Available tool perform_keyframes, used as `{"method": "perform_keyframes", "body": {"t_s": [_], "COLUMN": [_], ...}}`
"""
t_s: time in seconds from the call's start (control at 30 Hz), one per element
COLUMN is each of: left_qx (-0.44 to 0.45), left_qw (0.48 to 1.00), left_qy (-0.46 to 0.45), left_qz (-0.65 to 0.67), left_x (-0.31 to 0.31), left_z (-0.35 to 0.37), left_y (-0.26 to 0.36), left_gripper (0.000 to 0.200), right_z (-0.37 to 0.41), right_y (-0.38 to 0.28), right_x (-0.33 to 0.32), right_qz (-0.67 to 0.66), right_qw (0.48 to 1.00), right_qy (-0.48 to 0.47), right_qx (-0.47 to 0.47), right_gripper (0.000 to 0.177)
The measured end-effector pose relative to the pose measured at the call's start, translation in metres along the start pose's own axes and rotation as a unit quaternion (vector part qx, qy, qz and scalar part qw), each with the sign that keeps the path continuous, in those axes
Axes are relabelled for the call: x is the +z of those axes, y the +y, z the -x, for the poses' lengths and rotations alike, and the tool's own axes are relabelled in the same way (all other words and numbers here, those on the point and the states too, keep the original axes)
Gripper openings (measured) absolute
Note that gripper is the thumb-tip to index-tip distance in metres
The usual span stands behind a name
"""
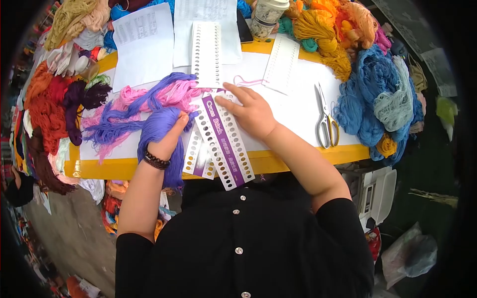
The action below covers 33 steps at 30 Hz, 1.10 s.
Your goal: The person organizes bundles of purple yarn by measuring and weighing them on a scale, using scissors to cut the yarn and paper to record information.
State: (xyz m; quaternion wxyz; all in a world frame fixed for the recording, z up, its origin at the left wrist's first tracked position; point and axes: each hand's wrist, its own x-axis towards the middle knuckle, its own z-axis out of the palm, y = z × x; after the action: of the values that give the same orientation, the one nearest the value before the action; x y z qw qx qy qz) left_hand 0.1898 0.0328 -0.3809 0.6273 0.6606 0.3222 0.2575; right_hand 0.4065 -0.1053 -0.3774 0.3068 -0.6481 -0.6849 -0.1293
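A person's left hand closes around a bundle of violet-blue thread over a counter with a yellow edge, a dark beaded bracelet at the wrist. The right hand, its fingers extended and gripping nothing, rests its fingertips by the top of a purple-banded "Cross Stitch" card and the lower corner of a white punched card. The banded card, lined with holes, partly covers another purple-and-white card and juts past the counter's near edge.

Pink thread lies beneath and beside the violet-blue strands. Beyond the right hand, a loose pink strand reaches a second punched card; scissors with gold-and-silver-toned handles lie farther right, blades pointing away from the person.

Printed sheets, a dark phone and a lidded cup line the far side. Blue skeins, orange and yellow skeins, and red skeins crowd the edges.
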Motion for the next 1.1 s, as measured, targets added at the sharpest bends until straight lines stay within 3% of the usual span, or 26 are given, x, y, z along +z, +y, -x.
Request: {"method": "perform_keyframes", "body": {"t_s": [0.07,0.1,0.17,0.2,0.23,0.27,0.37,0.5,0.57,0.63,0.7,0.77,0.87,0.97,1.1], "left_qx": [0.036,0.097,0.144,0.171,0.085,-0.004,-0.029,-0.106,-0.144,-0.105,-0.085,-0.087,-0.064,-0.051,-0.062], "left_qw": [0.992,0.967,0.929,0.899,0.96,0.985,0.975,0.902,0.915,0.936,0.939,0.95,0.957,0.966,0.963], "left_qy": [-0.015,-0.018,0.06,0.095,0.13,0.159,0.169,0.099,0.109,0.014,-0.08,-0.04,-0.069,-0.075,-0.098], "left_qz": [-0.116,-0.234,-0.336,-0.391,-0.233,-0.065,0.139,0.406,0.361,0.337,0.323,0.299,0.274,0.242,0.242], "left_x": [-0.005,-0.011,-0.028,-0.039,-0.044,-0.049,-0.077,-0.099,-0.088,-0.073,-0.048,-0.022,-0.007,-0.002,-0.008], "left_z": [0.005,0.007,0.017,0.023,0.031,0.039,0.06,0.093,0.101,0.112,0.115,0.114,0.116,0.119,0.125], "left_y": [0.01,0.022,0.023,0.027,0.03,0.032,0.038,0.031,0.023,0.022,0.05,0.068,0.074,0.069,0.072], "left_gripper": [0.019,0.023,0.033,0.04,0.043,0.047,0.053,0.045,0.038,0.034,0.038,0.044,0.05,0.05,0.048], "right_z": [-0.009,-0.014,-0.025,-0.038,-0.051,-0.061,-0.059,-0.056,-0.054,-0.05,-0.05,-0.041,-0.036,-0.029,-0.025], "right_y": [0.004,0.006,0.016,0.013,0.008,0.007,0.017,-0.024,-0.069,-0.115,-0.143,-0.152,-0.155,-0.155,-0.158], "right_x": [0.004,0.01,0.027,0.024,0.017,0.014,0.04,0.024,0.006,-0.018,-0.039,-0.031,-0.037,-0.039,-0.048], "right_qz": [-0.019,-0.055,-0.147,-0.184,-0.217,-0.25,-0.177,-0.165,-0.272,-0.35,-0.517,-0.544,-0.567,-0.628,-0.639], "right_qw": [0.999,0.998,0.987,0.958,0.901,0.869,0.859,0.906,0.915,0.905,0.8,0.789,0.748,0.669,0.651], "right_qy": [-0.009,-0.002,0.006,-0.071,-0.145,-0.14,-0.074,-0.001,-0.049,-0.104,-0.168,-0.152,-0.174,-0.187,-0.193], "right_qx": [-0.033,-0.003,0.061,0.207,0.347,0.403,0.476,0.39,0.292,0.217,0.255,0.243,0.297,0.35,0.362], "right_gripper": [0.037,0.031,0.017,0.016,0.019,0.025,0.027,0.025,0.022,0.016,0.016,0.014,0.015,0.015,0.014]}}
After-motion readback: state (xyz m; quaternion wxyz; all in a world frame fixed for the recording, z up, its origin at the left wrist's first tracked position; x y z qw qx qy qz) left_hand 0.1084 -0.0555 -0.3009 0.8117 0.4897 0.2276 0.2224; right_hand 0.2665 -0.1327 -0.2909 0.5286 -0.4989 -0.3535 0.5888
